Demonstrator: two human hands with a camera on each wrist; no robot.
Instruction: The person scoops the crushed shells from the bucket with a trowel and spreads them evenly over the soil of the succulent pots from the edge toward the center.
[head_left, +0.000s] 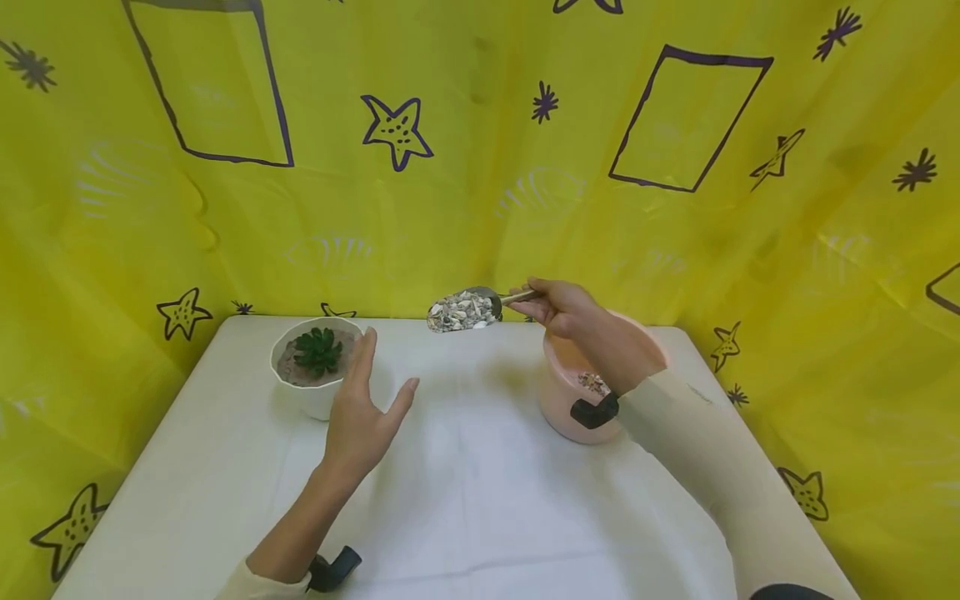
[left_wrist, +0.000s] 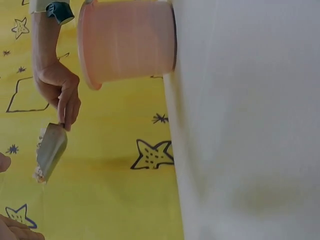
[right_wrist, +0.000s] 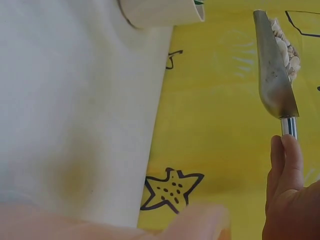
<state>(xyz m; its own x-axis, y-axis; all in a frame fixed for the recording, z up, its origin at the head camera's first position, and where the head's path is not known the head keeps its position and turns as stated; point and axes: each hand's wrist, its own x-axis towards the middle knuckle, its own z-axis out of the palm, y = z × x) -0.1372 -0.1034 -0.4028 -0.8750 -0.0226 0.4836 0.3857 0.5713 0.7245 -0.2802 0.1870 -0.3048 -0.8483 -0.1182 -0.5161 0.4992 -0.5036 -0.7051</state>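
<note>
My right hand (head_left: 564, 308) grips the handle of a metal scoop (right_wrist: 275, 80) in the air above the table's far side. Heaped in the scoop are small pale shells or pebbles (head_left: 462, 312). Below my right forearm stands a pink bucket (head_left: 564, 408), with more of the same bits visible at its bottom. On the left, my left hand (head_left: 360, 425) is held up with fingers and thumb spread, holding nothing. Its fingertips appear beside the rim of a white pot (head_left: 318, 403); whether they touch it I cannot tell. A green succulent (head_left: 318, 352) sits in greyish fill in that pot.
Both containers stand on a white-covered table (head_left: 465, 500). Behind it and along its sides hangs a yellow curtain (head_left: 465, 217) printed with dark stars and frames. A dark strap piece (head_left: 595, 412) is on the right wrist, another (head_left: 334, 569) on the left.
</note>
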